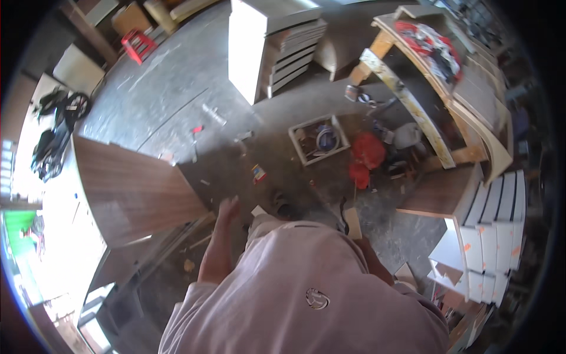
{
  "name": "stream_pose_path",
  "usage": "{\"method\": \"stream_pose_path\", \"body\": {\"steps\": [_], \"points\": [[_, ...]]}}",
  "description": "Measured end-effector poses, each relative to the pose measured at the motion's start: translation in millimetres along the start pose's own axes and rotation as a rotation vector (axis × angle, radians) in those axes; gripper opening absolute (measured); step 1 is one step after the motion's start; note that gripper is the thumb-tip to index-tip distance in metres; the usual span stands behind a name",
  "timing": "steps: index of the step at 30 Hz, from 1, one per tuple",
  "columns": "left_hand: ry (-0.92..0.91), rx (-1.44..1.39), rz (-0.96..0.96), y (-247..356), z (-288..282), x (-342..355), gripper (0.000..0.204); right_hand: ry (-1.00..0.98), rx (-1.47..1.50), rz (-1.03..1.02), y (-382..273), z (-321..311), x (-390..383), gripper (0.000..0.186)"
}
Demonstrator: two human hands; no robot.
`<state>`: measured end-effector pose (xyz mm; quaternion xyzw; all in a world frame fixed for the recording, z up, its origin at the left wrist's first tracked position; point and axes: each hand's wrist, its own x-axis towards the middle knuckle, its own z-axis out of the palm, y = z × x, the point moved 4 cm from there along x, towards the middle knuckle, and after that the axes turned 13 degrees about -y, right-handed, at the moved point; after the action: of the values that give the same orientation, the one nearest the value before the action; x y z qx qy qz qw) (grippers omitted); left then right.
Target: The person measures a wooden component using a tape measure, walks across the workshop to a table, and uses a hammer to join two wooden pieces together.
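My left hand [230, 206] hangs over the floor beside a wood-grain cabinet panel [135, 192]. Its fingers look loosely curled, slightly blurred, with nothing visible in them. My right hand [363, 243] is mostly hidden by my shirt; only the forearm and a bit of the hand show. Right by it are a tan flat piece [352, 224] and a dark curved thing [343, 213]; whether the hand grips either cannot be made out. A small white piece [258, 210] shows near my legs.
Ahead lies a white-framed tray [302, 148] with a blue-white roll [327, 138]. Red bags [368, 151] sit beside it. White panels [247, 53] stand farther off. A wooden bench [457, 106] and stacked boards [492, 236] are at right. A red stool [137, 46] and motorcycle [56, 133] are left.
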<state>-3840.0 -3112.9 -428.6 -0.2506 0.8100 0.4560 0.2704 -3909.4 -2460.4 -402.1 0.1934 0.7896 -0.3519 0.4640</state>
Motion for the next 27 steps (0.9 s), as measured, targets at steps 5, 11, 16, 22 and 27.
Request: {"method": "stream_pose_path", "body": {"steps": [5,11,16,22,27], "points": [[0.254,-0.551,-0.045,74,-82,21,0.05,-0.197,-0.01,-0.08,-81,-17,101,0.057],[0.263,-0.192,-0.205,9,-81,36,0.054,-0.337,-0.257,-0.221,-279,-2,149,0.05],[0.06,-0.401,-0.443,-89,-39,28,0.052,-0.3,-0.54,-0.293,-420,6,182,0.06],[0.119,-0.137,-0.524,-73,-88,46,0.042,-0.386,-0.539,-0.29,-566,18,274,0.072],[0.185,0.112,-0.471,-10,-170,89,0.03,-0.392,-0.872,-0.297,-748,52,315,0.075]]}}
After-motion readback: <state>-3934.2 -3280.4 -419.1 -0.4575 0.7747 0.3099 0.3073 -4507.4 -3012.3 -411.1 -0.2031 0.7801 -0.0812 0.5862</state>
